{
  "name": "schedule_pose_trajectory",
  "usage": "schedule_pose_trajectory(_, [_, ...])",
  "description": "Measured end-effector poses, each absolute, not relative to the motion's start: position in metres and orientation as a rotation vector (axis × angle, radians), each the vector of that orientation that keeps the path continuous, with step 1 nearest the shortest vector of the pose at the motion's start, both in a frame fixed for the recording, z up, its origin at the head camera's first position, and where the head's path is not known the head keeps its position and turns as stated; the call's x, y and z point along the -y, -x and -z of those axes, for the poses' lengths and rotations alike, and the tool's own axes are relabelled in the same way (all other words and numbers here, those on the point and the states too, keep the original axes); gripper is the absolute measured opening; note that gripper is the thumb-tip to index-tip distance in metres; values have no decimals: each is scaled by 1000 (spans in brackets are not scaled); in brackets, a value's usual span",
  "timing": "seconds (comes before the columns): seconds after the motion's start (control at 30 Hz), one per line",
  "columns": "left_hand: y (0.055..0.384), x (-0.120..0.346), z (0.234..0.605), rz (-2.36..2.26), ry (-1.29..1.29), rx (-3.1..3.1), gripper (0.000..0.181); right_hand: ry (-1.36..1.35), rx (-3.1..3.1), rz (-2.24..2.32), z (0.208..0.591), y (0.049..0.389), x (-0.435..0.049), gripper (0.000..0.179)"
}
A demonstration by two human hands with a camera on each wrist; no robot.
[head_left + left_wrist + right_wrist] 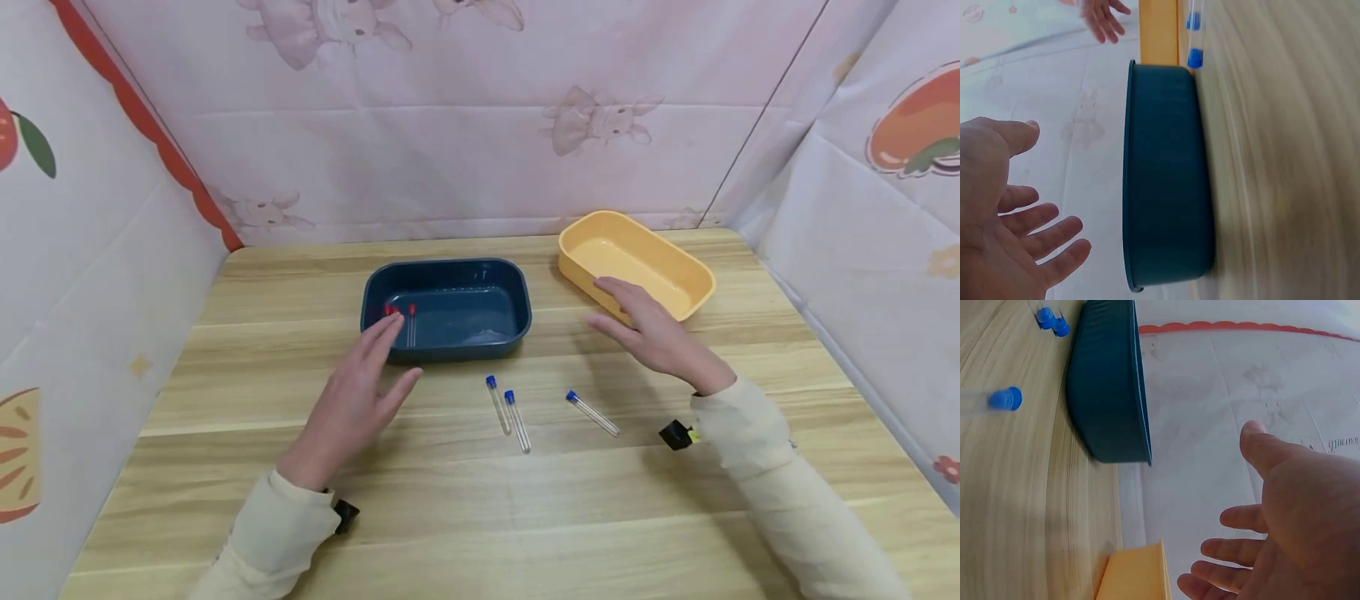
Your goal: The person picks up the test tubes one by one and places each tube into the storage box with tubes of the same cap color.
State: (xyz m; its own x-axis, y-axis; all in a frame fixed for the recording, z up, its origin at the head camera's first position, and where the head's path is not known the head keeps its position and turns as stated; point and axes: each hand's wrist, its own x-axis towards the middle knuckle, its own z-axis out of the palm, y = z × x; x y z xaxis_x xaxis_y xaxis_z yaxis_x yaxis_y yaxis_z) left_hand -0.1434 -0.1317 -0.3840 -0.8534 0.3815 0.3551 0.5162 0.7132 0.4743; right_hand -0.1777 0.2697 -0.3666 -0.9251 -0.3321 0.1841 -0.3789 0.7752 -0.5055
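Note:
My left hand (348, 408) hovers at the near left corner of a dark teal bin (465, 354), its fingers relaxed and holding nothing. Inside the bin's left part lie clear tubes with red caps (412, 310), partly hidden behind that hand. My right hand (648, 333) is held in the air in front of a yellow bin (693, 307), fingers spread and without any object. On the table between the hands lie a blue-capped tube (592, 414) on the right and two more side by side, a left one (498, 404) and a middle one (517, 421).
The wooden table (480, 533) meets patterned cloth walls at the back (465, 167) and on both sides. A small black device (677, 434) is strapped at the right wrist, another (345, 516) at the left.

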Motion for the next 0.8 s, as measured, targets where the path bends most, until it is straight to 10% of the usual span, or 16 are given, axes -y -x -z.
schedule_pose_trajectory(0.8, [130,98,404,779,912,2842,66,-214,2817,-946,368,152,-346,60])
